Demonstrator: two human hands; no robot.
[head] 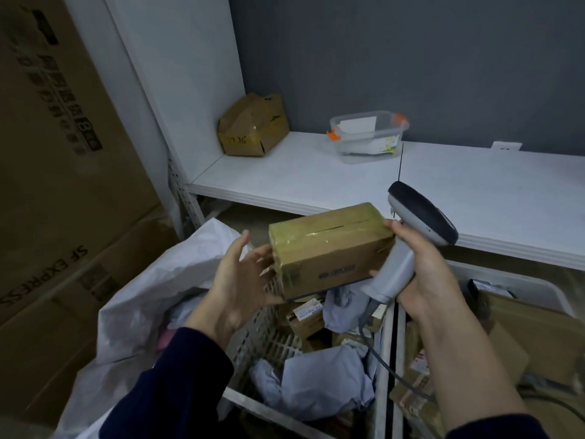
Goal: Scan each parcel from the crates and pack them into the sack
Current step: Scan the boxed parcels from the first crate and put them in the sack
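Observation:
A taped brown cardboard parcel (329, 248) hangs above the near crate (272, 334). My left hand (243, 274) holds its left end, thumb up and fingers underneath. My right hand (418, 264) grips the grey handle of a barcode scanner (411, 236), and its fingertips touch the parcel's right end. The scanner's dark head points up and to the right. A white woven sack (133, 318) gapes open at the left, below my left hand. The near crate holds grey poly mailers and small boxes. A second crate (522, 286) at the right holds more cardboard parcels.
A white shelf (316, 182) runs behind the crates, with a crumpled brown box (253, 128) at its left corner and a clear plastic tub with orange clips (368, 133). Large cardboard cartons (63, 185) stand stacked at the left. The scanner's cable (389, 369) trails down between the crates.

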